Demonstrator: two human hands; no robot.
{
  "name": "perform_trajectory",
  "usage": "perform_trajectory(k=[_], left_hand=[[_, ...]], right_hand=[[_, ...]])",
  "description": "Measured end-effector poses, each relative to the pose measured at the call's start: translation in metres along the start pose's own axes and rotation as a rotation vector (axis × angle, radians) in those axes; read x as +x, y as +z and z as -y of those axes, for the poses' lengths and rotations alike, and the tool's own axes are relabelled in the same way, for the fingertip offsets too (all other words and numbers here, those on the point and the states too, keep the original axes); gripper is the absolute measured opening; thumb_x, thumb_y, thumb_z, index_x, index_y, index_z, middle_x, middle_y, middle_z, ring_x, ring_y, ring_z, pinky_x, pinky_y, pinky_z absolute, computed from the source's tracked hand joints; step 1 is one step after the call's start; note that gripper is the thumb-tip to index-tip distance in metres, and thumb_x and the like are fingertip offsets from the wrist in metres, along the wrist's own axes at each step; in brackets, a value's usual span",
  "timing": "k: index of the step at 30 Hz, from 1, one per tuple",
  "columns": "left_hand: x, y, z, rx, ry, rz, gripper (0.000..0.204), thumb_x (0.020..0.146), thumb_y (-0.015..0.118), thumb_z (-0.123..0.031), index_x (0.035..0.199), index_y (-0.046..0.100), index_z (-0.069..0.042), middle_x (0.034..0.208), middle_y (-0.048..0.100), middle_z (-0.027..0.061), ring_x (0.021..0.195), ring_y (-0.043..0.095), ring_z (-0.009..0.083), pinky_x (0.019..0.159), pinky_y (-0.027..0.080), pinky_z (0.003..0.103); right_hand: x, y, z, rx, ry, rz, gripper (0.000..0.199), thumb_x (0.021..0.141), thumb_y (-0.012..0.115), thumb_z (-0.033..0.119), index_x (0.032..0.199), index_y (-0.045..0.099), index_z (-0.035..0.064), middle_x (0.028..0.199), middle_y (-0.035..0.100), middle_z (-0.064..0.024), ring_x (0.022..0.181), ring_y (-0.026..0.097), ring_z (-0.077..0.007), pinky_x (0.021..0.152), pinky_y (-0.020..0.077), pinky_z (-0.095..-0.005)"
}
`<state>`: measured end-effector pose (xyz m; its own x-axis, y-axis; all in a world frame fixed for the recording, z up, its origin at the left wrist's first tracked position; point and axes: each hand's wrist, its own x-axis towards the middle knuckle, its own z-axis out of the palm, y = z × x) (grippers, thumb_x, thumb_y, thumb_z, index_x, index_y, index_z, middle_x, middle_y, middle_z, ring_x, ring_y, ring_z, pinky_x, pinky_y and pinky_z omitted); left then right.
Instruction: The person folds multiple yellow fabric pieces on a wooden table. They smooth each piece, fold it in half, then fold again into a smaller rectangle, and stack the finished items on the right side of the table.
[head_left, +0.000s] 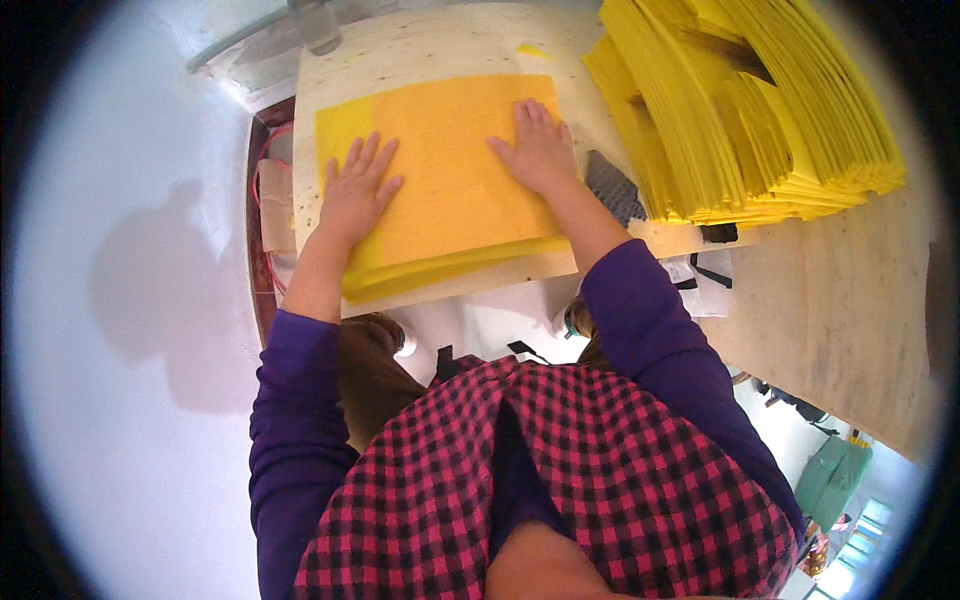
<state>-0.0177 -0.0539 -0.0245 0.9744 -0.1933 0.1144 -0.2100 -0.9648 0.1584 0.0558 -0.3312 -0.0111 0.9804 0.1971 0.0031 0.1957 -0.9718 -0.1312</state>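
Note:
An orange fabric-like sheet (455, 190) lies flat on the light wooden table (440, 45) before me. Yellow sheet material (345, 120) shows beneath it along the left side and the near edge, where it hangs in loose layers. My left hand (358, 190) rests flat on the left part, over the border of yellow and orange, with its fingers spread. Near the right edge, my right hand (540, 150) presses flat on the orange sheet, fingers stretched away from me and thumb apart. Neither hand grips anything.
A tall pile of folded yellow sheets (740, 120) stands at the right. Between it and my right forearm lies a dark grey textured piece (612, 188). A small yellow scrap (532, 50) sits at the far edge. Another wooden surface (830, 310) extends at the right; a white wall (110, 440) rises left.

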Motion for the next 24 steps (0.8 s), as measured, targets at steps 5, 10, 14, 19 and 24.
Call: perform_trajectory(k=[5, 10, 14, 19, 24], left_hand=[[-0.008, -0.014, 0.003, -0.114, 0.007, -0.056, 0.051, 0.094, 0.045, -0.036, 0.142, 0.037, -0.019, 0.150, 0.030, 0.0091, 0.139, 0.024, 0.0293, 0.112, 0.017, 0.051], [-0.026, -0.038, 0.005, -0.319, 0.074, -0.215, 0.033, 0.090, 0.054, -0.021, 0.121, 0.056, -0.007, 0.129, 0.051, 0.0161, 0.125, 0.042, 0.0335, 0.105, 0.032, 0.043], [-0.016, -0.041, 0.008, -0.359, 0.069, -0.147, 0.022, 0.087, 0.057, -0.014, 0.106, 0.061, -0.004, 0.112, 0.058, 0.0172, 0.110, 0.051, 0.0345, 0.094, 0.041, 0.041], [0.027, -0.045, 0.024, -0.236, -0.090, -0.115, 0.020, 0.084, 0.057, -0.013, 0.102, 0.062, -0.004, 0.105, 0.060, 0.0163, 0.103, 0.054, 0.0351, 0.089, 0.044, 0.042], [0.004, -0.040, 0.028, -0.248, 0.034, -0.151, 0.023, 0.086, 0.057, -0.016, 0.107, 0.061, -0.008, 0.109, 0.060, 0.0140, 0.106, 0.054, 0.0332, 0.091, 0.042, 0.043]], right_hand=[[0.003, -0.009, -0.003, 0.019, -0.045, 0.009, 0.074, 0.092, 0.040, 0.053, 0.144, 0.026, 0.0036, 0.152, 0.022, -0.0130, 0.141, 0.019, -0.0258, 0.114, 0.0160, -0.0450], [-0.009, -0.013, -0.020, 0.285, -0.184, -0.102, 0.061, 0.094, 0.043, 0.044, 0.134, 0.040, -0.0019, 0.144, 0.036, -0.0197, 0.135, 0.031, -0.0339, 0.111, 0.0242, -0.0409], [-0.014, 0.003, -0.026, 0.363, -0.300, -0.103, 0.058, 0.094, 0.044, 0.040, 0.131, 0.043, -0.0044, 0.141, 0.039, -0.0221, 0.132, 0.034, -0.0361, 0.110, 0.0277, -0.0402], [0.014, -0.001, -0.027, 0.157, -0.143, -0.116, 0.058, 0.092, 0.047, 0.039, 0.131, 0.043, -0.0046, 0.140, 0.040, -0.0224, 0.132, 0.034, -0.0356, 0.109, 0.0284, -0.0412], [-0.005, -0.003, -0.031, 0.254, -0.263, -0.049, 0.058, 0.092, 0.046, 0.040, 0.130, 0.045, -0.0034, 0.141, 0.039, -0.0227, 0.133, 0.034, -0.0353, 0.110, 0.0275, -0.0416]])
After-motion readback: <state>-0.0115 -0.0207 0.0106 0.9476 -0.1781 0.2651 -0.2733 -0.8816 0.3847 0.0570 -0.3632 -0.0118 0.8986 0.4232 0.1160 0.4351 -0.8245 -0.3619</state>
